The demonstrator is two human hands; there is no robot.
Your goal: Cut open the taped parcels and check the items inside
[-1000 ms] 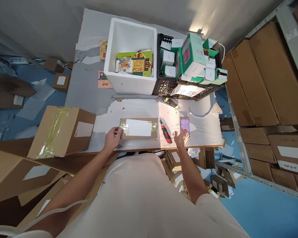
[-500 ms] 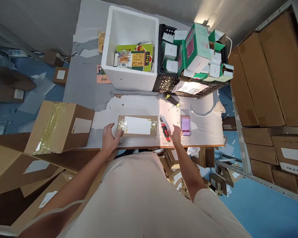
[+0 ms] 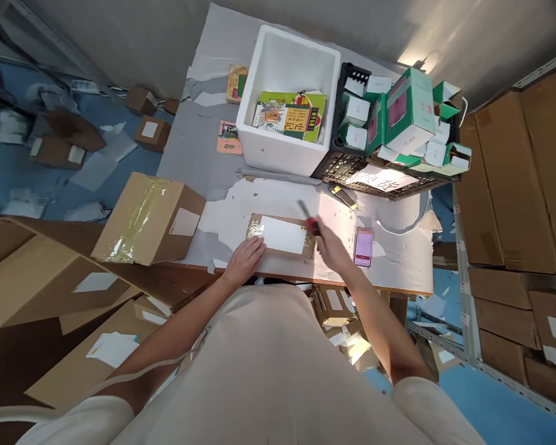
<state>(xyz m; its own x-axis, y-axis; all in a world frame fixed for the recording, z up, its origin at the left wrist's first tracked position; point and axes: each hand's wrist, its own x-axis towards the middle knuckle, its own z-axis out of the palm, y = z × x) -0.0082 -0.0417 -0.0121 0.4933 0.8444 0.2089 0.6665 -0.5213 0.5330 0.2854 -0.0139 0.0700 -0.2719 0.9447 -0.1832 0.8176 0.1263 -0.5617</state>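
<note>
A flat cardboard parcel [image 3: 282,235] with a white label and clear tape at its ends lies on the table. My left hand [image 3: 244,262] rests with its fingers laid out flat on the parcel's near left corner. Wrapped around a red-and-black utility knife [image 3: 313,226], my right hand [image 3: 332,248] is over the parcel's right end. The knife's blade end points away and to the left, smeared by motion. Right of that hand lies a phone [image 3: 364,246] with a lit pink screen. A yellow-and-black box cutter [image 3: 343,197] sits farther back, by the black crate.
A white foam box [image 3: 282,150] holds books at the back. Next to it, a black crate [image 3: 338,162] is filled with green-and-white boxes. A large taped carton [image 3: 167,225] stands at left. Shelving with cartons [image 3: 532,185] rises at right. A white cable [image 3: 405,230] lies near the table's right end.
My right hand has picked up the utility knife from the table and moved it left over the parcel. My left hand has come down onto the parcel. The camera view has shifted.
</note>
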